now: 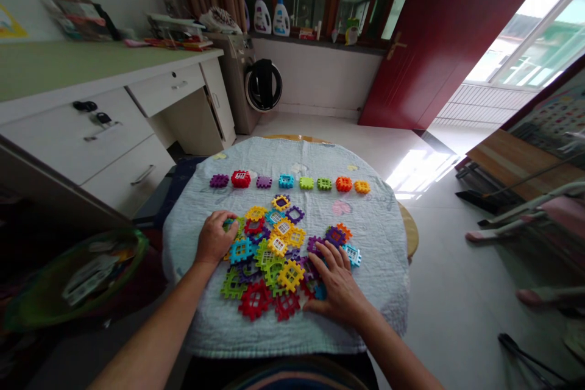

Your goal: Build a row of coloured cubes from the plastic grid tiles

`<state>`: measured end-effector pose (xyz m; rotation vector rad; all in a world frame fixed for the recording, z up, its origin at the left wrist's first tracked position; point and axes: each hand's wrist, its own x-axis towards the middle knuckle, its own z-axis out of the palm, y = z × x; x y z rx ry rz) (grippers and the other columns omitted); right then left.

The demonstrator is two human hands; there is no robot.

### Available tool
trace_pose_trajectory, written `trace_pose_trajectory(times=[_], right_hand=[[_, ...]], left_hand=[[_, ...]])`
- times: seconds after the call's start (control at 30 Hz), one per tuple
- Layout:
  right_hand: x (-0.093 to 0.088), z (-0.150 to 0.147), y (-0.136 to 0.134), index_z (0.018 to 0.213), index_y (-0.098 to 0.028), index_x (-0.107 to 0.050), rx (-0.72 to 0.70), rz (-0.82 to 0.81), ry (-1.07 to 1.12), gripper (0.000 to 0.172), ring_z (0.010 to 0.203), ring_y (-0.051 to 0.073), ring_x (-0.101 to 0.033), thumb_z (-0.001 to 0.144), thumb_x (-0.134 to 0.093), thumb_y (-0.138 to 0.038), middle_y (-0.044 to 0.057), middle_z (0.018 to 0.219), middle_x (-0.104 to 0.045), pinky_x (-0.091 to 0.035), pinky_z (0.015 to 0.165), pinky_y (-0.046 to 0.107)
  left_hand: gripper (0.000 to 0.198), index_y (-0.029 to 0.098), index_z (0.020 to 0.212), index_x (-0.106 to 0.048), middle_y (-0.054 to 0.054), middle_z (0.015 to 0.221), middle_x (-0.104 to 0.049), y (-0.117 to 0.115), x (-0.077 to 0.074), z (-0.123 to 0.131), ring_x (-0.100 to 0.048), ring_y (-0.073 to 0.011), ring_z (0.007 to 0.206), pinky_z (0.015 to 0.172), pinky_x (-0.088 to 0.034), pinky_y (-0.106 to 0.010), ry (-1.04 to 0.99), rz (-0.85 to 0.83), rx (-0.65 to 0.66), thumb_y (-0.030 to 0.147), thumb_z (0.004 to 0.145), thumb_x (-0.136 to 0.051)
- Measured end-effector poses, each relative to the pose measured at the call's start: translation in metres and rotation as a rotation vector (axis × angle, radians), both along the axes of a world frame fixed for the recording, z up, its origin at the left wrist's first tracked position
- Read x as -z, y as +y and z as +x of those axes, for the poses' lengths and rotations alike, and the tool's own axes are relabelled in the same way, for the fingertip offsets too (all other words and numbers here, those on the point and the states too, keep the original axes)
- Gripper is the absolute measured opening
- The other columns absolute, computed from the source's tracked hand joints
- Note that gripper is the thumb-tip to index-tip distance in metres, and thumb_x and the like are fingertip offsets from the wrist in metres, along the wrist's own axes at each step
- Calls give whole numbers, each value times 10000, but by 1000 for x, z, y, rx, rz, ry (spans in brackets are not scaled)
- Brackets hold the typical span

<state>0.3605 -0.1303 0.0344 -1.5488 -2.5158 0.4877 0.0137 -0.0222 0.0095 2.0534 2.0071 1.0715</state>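
Note:
A loose pile of toothed plastic building blocks in several colours covers the middle of the cloth-covered table. At the pile's left edge, my left hand [216, 239] is curled with thumb and fingers around a green building block [240, 227], partly hidden by the hand. My right hand [337, 280] lies palm down over the pile's right side, fingers spread. Its fingertips touch purple building blocks [315, 245], and a blue block [320, 291] shows by the thumb. Yellow blocks [291, 275] and red blocks [255, 300] lie between the hands.
Beyond the pile runs a row of stacked blocks, from a purple stack [219, 181] to a yellow-orange one [362, 187]. A pale blue cloth [292, 341] covers the round table. A bin [27, 311] stands at left, a white desk [109, 128] behind it, and chairs [539, 213] at right.

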Motion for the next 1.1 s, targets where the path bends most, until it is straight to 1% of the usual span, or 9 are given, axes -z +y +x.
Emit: trace_pose_trajectory(times=[0.1, 0.17, 0.23, 0.33, 0.43, 0.53, 0.63, 0.77, 1.1], right_hand=[[1, 0, 0, 1453, -256, -412, 4, 13, 0, 1002, 1439, 364, -184, 634, -640, -787, 123, 1550, -303, -103, 1172, 574], [2, 0, -1, 1453, -261, -411, 8, 19, 0, 993, 1437, 363, -190, 636, -651, -773, 120, 1546, -310, -108, 1170, 572], [2, 0, -1, 1451, -266, -411, 10, 20, -1, 977, 1435, 361, -197, 641, -665, -749, 116, 1543, -316, -108, 1170, 569], [2, -1, -1, 1446, -268, -417, 12, 14, -5, 965, 1429, 358, -215, 635, -694, -712, 114, 1537, -329, -104, 1170, 566], [1, -1, -2, 1440, -257, -426, 16, 29, 4, 950, 1426, 356, -224, 644, -695, -699, 122, 1526, -347, -107, 1167, 572], [-1, -3, -4, 1435, -250, -433, 23, 61, 17, 926, 1421, 356, -233, 662, -689, -692, 130, 1511, -368, -115, 1161, 580], [-2, -5, -5, 1423, -245, -448, 32, 76, 12, 910, 1411, 356, -248, 664, -695, -683, 133, 1495, -389, -125, 1158, 586], [-1, -6, -1, 1419, -229, -450, 19, 94, 6, 883, 1404, 345, -253, 684, -696, -653, 129, 1483, -403, -119, 1162, 576], [-5, -14, 29, 1426, -180, -423, 7, 101, 6, 848, 1378, 325, -290, 747, -663, -627, 144, 1465, -428, -160, 1155, 529]], left_hand=[[261, 187, 907, -655, -117, 1082, -602, -4, -8, 2, -564, -280, 1074, 1005, -434, -452, 47, 37, -30, 379, 801, -513], [320, 200, 986, -660, -120, 1193, -569, -15, -18, 6, -522, -296, 1153, 1051, -389, -489, 92, 32, 4, 442, 818, -534], [412, 237, 1097, -640, -101, 1300, -523, -36, -29, 13, -456, -305, 1244, 1098, -336, -511, 138, -13, 133, 522, 809, -569], [725, 311, 1328, -511, -83, 1473, -370, -78, -40, 29, -303, -350, 1374, 1126, -288, -548, 224, -126, 410, 658, 706, -644], [1013, 370, 1429, -388, -85, 1538, -269, -116, -39, 47, -205, -425, 1408, 1110, -253, -630, 296, -162, 542, 747, 544, -706], [1141, 364, 1476, -310, -118, 1548, -252, -134, -33, 65, -178, -457, 1409, 1085, -258, -665, 327, -139, 539, 725, 487, -750], [1128, 365, 1481, -305, -119, 1548, -268, -135, -26, 79, -186, -455, 1408, 1080, -254, -674, 341, -112, 509, 696, 502, -756], [1005, 362, 1464, -346, -112, 1543, -281, -129, -22, 91, -181, -440, 1416, 1091, -231, -670, 378, -97, 462, 649, 584, -736], [777, 329, 1403, -448, -106, 1528, -298, -98, -20, 96, -194, -406, 1418, 1133, -179, -627, 417, -39, 446, 582, 706, -680]])
